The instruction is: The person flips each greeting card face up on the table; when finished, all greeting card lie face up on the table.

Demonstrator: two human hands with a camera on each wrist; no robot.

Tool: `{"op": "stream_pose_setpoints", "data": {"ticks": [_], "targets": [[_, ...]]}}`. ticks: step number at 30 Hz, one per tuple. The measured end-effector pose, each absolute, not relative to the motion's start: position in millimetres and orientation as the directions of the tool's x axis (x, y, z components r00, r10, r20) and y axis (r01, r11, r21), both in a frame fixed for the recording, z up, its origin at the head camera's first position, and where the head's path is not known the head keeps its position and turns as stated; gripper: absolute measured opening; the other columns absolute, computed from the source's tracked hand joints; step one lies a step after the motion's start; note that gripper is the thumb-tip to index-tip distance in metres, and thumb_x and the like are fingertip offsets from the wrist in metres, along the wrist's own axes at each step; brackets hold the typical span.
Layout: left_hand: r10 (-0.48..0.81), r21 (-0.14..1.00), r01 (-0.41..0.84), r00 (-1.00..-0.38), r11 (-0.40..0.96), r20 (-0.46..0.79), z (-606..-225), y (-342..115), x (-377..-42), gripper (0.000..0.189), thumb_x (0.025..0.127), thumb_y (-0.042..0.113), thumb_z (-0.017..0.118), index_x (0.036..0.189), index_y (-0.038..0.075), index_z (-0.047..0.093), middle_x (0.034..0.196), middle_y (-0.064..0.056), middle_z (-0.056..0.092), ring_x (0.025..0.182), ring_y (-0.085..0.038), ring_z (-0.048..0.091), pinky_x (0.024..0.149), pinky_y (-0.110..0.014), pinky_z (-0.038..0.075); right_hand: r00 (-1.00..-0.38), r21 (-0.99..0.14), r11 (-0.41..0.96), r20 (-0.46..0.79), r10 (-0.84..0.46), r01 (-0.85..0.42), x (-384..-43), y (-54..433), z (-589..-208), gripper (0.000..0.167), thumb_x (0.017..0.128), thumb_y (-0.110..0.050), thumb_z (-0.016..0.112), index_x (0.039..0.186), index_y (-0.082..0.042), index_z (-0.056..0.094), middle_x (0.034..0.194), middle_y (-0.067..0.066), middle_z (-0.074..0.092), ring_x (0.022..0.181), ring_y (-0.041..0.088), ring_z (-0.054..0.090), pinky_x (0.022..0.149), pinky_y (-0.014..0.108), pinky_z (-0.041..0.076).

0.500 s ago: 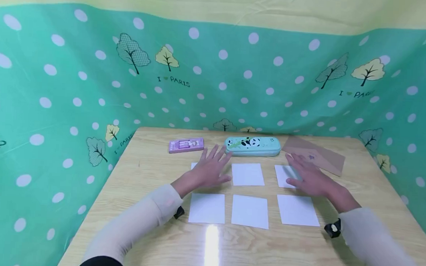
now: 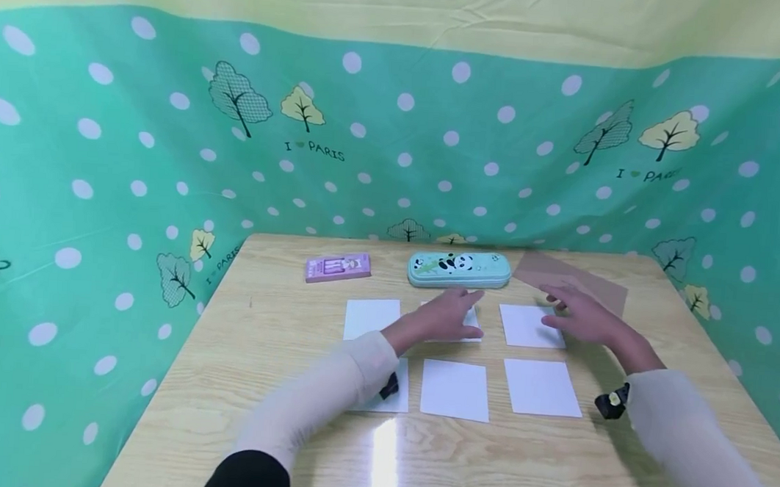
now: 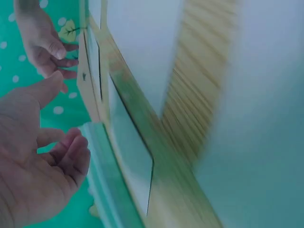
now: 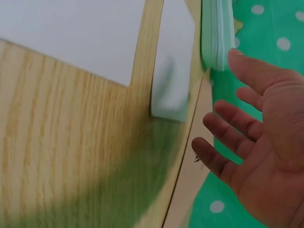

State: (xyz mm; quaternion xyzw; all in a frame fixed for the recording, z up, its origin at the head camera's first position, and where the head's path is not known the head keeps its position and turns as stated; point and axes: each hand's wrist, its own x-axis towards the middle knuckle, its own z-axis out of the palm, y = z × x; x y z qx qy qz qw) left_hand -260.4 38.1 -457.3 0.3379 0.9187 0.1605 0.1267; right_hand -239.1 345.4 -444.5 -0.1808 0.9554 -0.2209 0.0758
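White square sheets of paper lie on the table in two rows of three. My left hand (image 2: 447,317) hovers above the back middle sheet (image 2: 473,323), partly hiding it; its fingers bend loosely around nothing in the left wrist view. Above the right end of the back row, my right hand (image 2: 583,317) is held over the table near the back right sheet (image 2: 525,326). The right wrist view shows its fingers (image 4: 223,128) spread and relaxed, with nothing in them. My left forearm covers part of the front left sheet (image 2: 400,398).
Behind the sheets sit a purple box (image 2: 339,268), a mint pencil case (image 2: 458,269) with panda pictures, and a flat brown envelope-like piece (image 2: 561,271) at the right. A green dotted curtain (image 2: 367,169) hangs along the table's (image 2: 280,326) back and sides.
My left hand has moved right, from the back left sheet to the back middle one. The right hand has shifted slightly right, uncovering more of its sheet. The sheets lie as before.
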Motion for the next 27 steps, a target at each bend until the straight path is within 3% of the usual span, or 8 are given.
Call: {"op": "stream_pose_setpoints", "data": {"ticks": [6, 12, 18, 24, 27], "targets": [[0.676, 0.399, 0.577, -0.717, 0.713, -0.172, -463, 79, -272, 0.088, 0.093, 0.053, 0.069, 0.161, 0.013, 0.029, 0.156, -0.011, 0.048, 0.146, -0.024, 0.044, 0.119, -0.033, 0.038, -0.929, -0.483, 0.834, -0.101, -0.357, -0.268, -246, 361, -452, 0.068, 0.094, -0.023, 0.073, 0.150, 0.004, 0.044, 0.113, 0.019, 0.061, 0.102, 0.031, 0.061, 0.086, 0.046, 0.051], [0.640, 0.404, 0.532, -0.741, 0.744, -0.203, -469, 100, -277, 0.087, 0.091, 0.051, 0.073, 0.159, 0.012, 0.035, 0.155, -0.007, 0.050, 0.143, -0.018, 0.047, 0.116, -0.028, 0.040, -0.922, -0.527, 0.822, -0.167, -0.348, -0.215, -253, 371, -468, 0.064, 0.094, -0.026, 0.074, 0.146, 0.002, 0.050, 0.096, 0.007, 0.059, 0.086, 0.018, 0.052, 0.073, 0.028, 0.044], [0.573, 0.396, 0.456, -0.776, 0.797, -0.262, -474, 109, -277, 0.089, 0.086, 0.053, 0.077, 0.157, 0.014, 0.040, 0.148, -0.007, 0.052, 0.133, -0.016, 0.053, 0.112, -0.029, 0.044, -0.920, -0.547, 0.813, -0.180, -0.349, -0.201, -259, 376, -481, 0.062, 0.092, -0.023, 0.077, 0.144, 0.001, 0.053, 0.093, 0.002, 0.056, 0.087, 0.016, 0.049, 0.074, 0.025, 0.041], [0.580, 0.387, 0.468, -0.774, 0.794, -0.253, -480, 113, -279, 0.078, 0.084, 0.048, 0.082, 0.147, 0.015, 0.051, 0.135, -0.005, 0.056, 0.115, -0.013, 0.057, 0.102, -0.028, 0.050, -0.934, -0.590, 0.793, -0.174, -0.313, -0.156, -257, 381, -485, 0.060, 0.091, -0.020, 0.077, 0.142, 0.003, 0.055, 0.094, 0.005, 0.055, 0.086, 0.017, 0.048, 0.072, 0.024, 0.040], [0.590, 0.412, 0.469, -0.772, 0.781, -0.239, -482, 114, -280, 0.078, 0.084, 0.046, 0.082, 0.148, 0.015, 0.051, 0.137, -0.005, 0.055, 0.117, -0.013, 0.056, 0.105, -0.027, 0.049, -0.941, -0.597, 0.789, -0.166, -0.295, -0.142, -255, 383, -485, 0.059, 0.090, -0.019, 0.077, 0.141, 0.002, 0.056, 0.094, 0.005, 0.055, 0.084, 0.016, 0.048, 0.072, 0.023, 0.040]]}}
